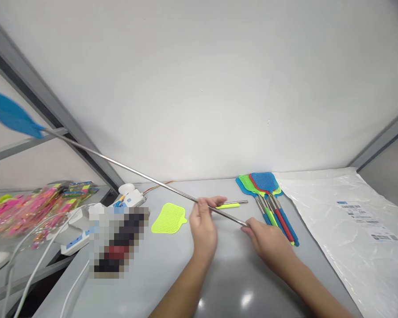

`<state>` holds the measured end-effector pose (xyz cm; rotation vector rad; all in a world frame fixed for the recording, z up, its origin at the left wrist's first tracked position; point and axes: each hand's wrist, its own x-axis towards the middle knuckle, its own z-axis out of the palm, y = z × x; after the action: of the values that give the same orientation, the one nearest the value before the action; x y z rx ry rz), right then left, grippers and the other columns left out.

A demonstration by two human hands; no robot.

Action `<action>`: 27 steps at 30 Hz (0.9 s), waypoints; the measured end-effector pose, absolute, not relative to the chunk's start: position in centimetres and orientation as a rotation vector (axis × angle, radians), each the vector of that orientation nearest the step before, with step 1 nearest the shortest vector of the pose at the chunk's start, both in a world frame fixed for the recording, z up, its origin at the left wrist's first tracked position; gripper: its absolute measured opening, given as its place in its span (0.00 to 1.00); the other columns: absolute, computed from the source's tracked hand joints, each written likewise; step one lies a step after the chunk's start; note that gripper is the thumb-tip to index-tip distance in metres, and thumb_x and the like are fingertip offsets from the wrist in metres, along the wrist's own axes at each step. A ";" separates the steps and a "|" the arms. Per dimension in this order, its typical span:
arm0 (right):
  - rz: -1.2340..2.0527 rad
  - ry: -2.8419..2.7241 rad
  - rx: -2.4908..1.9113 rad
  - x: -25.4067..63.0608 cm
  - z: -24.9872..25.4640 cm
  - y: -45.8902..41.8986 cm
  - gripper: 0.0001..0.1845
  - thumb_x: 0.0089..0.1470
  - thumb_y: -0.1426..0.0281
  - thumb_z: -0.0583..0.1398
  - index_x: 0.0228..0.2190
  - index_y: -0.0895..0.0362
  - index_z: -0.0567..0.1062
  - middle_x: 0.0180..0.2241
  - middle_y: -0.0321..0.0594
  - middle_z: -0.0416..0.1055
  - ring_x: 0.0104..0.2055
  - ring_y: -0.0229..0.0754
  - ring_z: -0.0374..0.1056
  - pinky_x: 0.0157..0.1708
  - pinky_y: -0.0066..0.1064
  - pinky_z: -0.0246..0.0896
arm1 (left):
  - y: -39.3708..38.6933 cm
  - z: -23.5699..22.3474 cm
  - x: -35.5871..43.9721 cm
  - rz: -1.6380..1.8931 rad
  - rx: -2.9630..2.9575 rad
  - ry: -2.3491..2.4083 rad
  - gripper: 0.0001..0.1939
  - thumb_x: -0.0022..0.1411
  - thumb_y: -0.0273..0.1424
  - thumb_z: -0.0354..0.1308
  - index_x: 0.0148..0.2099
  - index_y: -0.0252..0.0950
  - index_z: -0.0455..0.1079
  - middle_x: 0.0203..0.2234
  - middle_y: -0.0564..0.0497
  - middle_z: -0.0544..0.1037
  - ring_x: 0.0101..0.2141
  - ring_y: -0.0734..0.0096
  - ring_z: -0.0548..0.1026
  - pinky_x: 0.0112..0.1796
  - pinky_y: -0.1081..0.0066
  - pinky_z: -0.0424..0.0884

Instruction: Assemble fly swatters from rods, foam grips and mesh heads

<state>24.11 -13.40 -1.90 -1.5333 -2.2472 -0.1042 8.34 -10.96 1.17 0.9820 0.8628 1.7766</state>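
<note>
A blue fly swatter (15, 112) with a long, extended metal rod is held slantwise across the view, its head up at the far left. My left hand (203, 225) is closed around the middle of the rod, thumb on top. Lower down, my right hand (268, 240) grips the handle end, which its fingers hide. On the table under the rod lies a loose yellow-green swatter head (170, 218). Just beyond my left hand is a short yellow-green handle (228, 206) with a metal rod. Several swatters (272, 203) in blue, green and red lie piled to the right.
A white plastic mailing bag (354, 221) with a label covers the table's right side. Power strips (76, 240) and white cables are at left, beside a pixelated dark object (122, 247). Bagged pink and yellow items (43, 207) lie on the neighbouring table. A white panel rises behind.
</note>
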 end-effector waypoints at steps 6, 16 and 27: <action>0.182 -2.174 -1.513 22.4 0.2 -13.5 0.14 0.64 0.65 0.45 0.35 0.55 0.68 0.24 0.37 0.74 0.21 0.42 0.70 0.19 0.29 0.47 | -13.1 0.6 10.8 1.455 1.142 0.854 0.19 0.69 0.40 0.45 0.34 0.34 0.70 0.42 0.42 0.79 0.46 0.61 0.74 0.49 0.61 0.66; 0.573 -2.122 -1.584 24.5 0.6 -13.8 0.14 0.64 0.57 0.47 0.35 0.51 0.67 0.29 0.34 0.73 0.30 0.42 0.68 0.28 0.30 0.53 | -9.6 2.6 5.0 1.835 1.048 0.851 0.19 0.70 0.40 0.44 0.33 0.36 0.69 0.32 0.48 0.77 0.32 0.70 0.73 0.41 0.66 0.68; 0.416 -2.157 -1.619 26.0 -1.3 -14.0 0.16 0.65 0.59 0.44 0.32 0.52 0.65 0.24 0.34 0.70 0.26 0.42 0.66 0.25 0.30 0.51 | -9.0 2.5 4.7 1.824 0.917 0.834 0.20 0.69 0.42 0.44 0.30 0.36 0.66 0.33 0.45 0.79 0.43 0.60 0.76 0.42 0.63 0.67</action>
<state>26.00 -14.00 -1.27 -1.6193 -2.1572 0.4157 4.69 -9.03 2.50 0.9171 0.8338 1.8242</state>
